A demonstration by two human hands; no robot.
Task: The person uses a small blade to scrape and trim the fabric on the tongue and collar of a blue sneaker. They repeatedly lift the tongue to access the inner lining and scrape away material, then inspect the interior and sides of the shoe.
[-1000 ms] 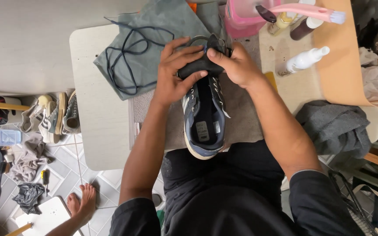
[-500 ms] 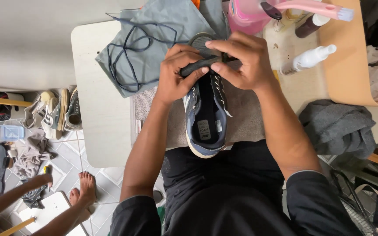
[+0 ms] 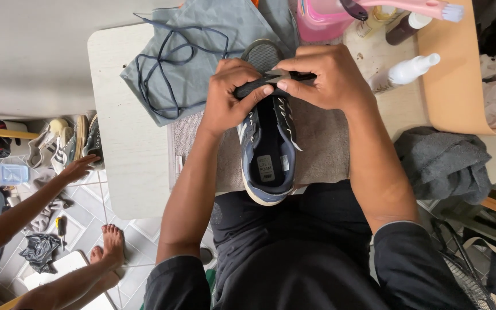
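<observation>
Sneaker [image 3: 268,166]: navy with a pale sole, lying on a grey-brown towel [image 3: 322,138] at the table's near edge, heel at 6 o'clock toward the person's lap, toe at 12.
Tongue [image 3: 271,80]: pulled up and forward out of the shoe's mouth.
Left hand [image 3: 231,95]: closed, thumb and fingers pinching the tongue's left end.
Right hand [image 3: 322,77]: closed over the tongue's right end, fingertips meeting the left hand's.
Progress: the eyelets are empty and the blue laces [image 3: 170,57] lie loose on a grey cloth [image 3: 213,34] at 11 o'clock, so unlacing looks done; no brush or bottle is in hand, so cleaning seems not begun.
Further off: white spray bottle [image 3: 411,69] at 2 o'clock, pink tub [image 3: 322,20] and pink-handled brush [image 3: 426,8] at 1 o'clock.
Change: both hands grip the tongue as half a second ago; at 9 o'clock another person's hand [image 3: 78,169] now reaches toward the shoes on the floor [image 3: 67,143].
</observation>
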